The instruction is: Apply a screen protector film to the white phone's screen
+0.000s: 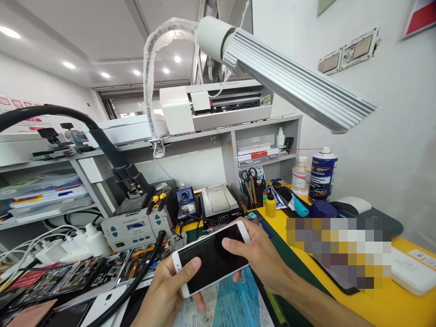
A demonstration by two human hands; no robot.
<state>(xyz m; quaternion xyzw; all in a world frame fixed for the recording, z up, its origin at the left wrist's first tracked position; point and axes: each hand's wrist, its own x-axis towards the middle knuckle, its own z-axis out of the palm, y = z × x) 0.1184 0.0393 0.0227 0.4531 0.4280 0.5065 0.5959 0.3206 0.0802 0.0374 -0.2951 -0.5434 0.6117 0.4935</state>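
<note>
A white-framed smartphone with a dark screen is held sideways between both hands, above a blue and white printed sheet. Around its left end my left hand is closed, the thumb lying on the front near the edge. At the right end my right hand grips the phone, its thumb resting on the screen and fingers behind it. The phone slants, its right end higher than its left. Its back and most of the fingertips beneath are hidden.
Phone parts and a soldering station are at left, with a black hose near my left hand. A yellow bottle and spray can stand behind at right. A lamp hangs above.
</note>
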